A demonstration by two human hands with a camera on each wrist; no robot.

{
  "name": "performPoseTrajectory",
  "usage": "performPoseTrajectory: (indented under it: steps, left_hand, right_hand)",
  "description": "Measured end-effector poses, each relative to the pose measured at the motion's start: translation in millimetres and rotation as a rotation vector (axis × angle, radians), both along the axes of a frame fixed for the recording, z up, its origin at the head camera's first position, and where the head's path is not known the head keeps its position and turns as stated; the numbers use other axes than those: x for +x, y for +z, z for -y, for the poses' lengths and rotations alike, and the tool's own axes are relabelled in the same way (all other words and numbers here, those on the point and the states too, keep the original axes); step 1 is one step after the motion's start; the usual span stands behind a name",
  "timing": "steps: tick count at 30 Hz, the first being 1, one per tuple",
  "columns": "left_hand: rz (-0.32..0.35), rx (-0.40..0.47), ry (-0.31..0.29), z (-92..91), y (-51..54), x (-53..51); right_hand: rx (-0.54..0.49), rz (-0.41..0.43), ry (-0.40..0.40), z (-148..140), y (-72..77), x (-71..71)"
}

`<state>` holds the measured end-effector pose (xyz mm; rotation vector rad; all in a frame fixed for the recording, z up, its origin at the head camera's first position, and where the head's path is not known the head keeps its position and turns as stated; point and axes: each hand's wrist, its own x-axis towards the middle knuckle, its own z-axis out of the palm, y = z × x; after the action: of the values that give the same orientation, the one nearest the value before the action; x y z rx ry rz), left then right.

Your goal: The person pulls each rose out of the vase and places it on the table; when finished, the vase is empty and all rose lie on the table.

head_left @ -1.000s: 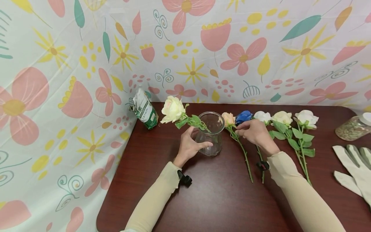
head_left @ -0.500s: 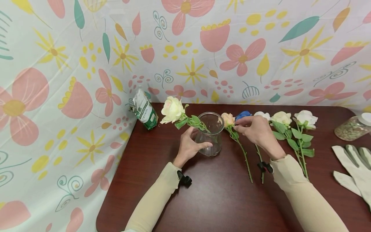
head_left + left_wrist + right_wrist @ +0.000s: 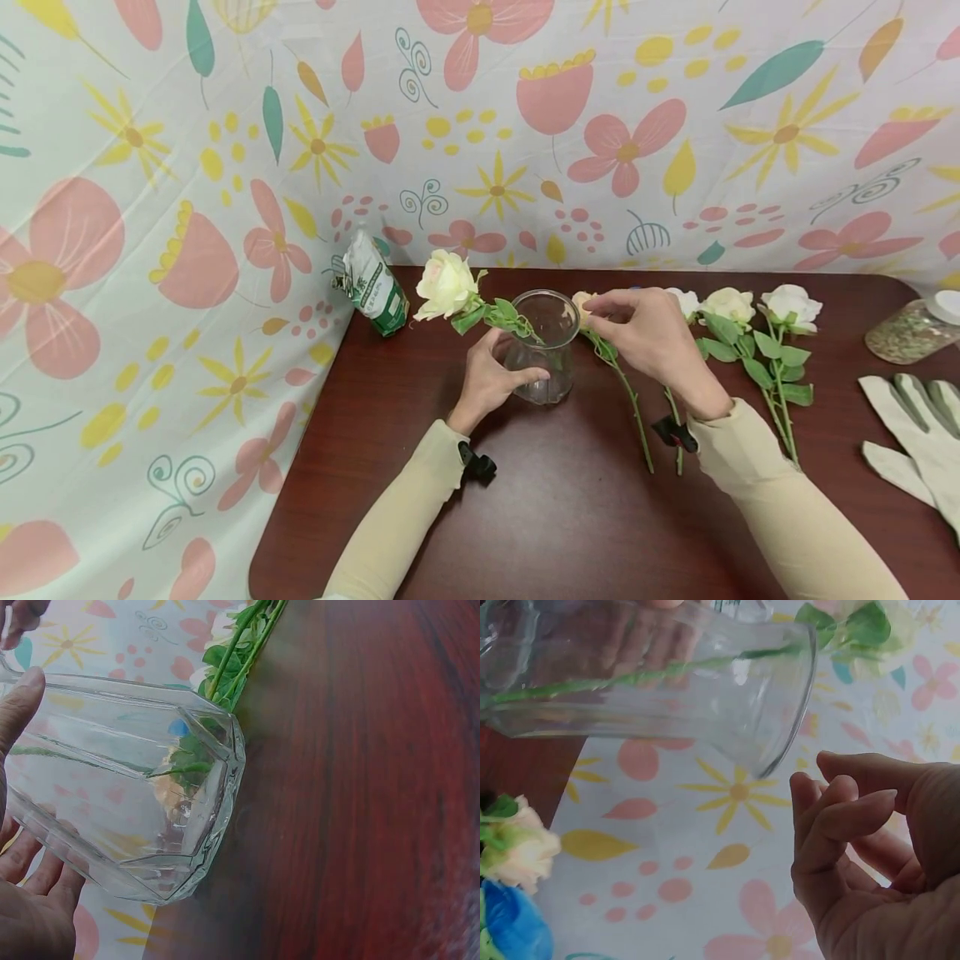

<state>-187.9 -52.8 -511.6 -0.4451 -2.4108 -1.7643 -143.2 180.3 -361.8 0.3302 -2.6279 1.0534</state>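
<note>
My left hand [image 3: 487, 379] grips a clear glass vase [image 3: 546, 371] from the side, thumb at the front. A pale cream rose [image 3: 446, 285] leans out over the rim to the left; its green stem [image 3: 652, 673] runs down inside the glass. Just right of the rim hovers my right hand [image 3: 651, 340], its fingers loosely bent. In the right wrist view nothing lies between its thumb and fingertips, which stand apart from the rim. Below this hand lie a peach rose [image 3: 525, 847] and a blue rose [image 3: 516, 922], both partly covered by it in the head view.
Several light roses lie to the right, among them a cream one [image 3: 727, 308] and a white one [image 3: 792, 308]. Farther right are a white-lidded jar [image 3: 907, 333] and work gloves [image 3: 915, 442]. A green-and-white bag [image 3: 377, 287] stands at the back left, near the patterned cloth [image 3: 450, 108].
My right hand has shifted left and up from over the blue rose toward the vase rim, now hiding most of the blue rose. My left hand and the vase have stayed put.
</note>
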Motion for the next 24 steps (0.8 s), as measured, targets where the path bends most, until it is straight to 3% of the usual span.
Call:
performPoseTrajectory:
  steps: [5,10,24]
  left_hand:
    - [0.008,-0.005,-0.004,0.5,0.1,-0.4]
    - [0.026,-0.003,-0.010,1.0,-0.5,0.1]
    - [0.051,-0.012,-0.011,2.0,0.8,1.9]
  right_hand:
    - [-0.005,-0.009,0.079,14,3.6,-4.6]
    - [0.002,0.032,0.118,28,5.3,-8.5]
    - [0.021,0.039,0.232,57,3.7,-24.9]
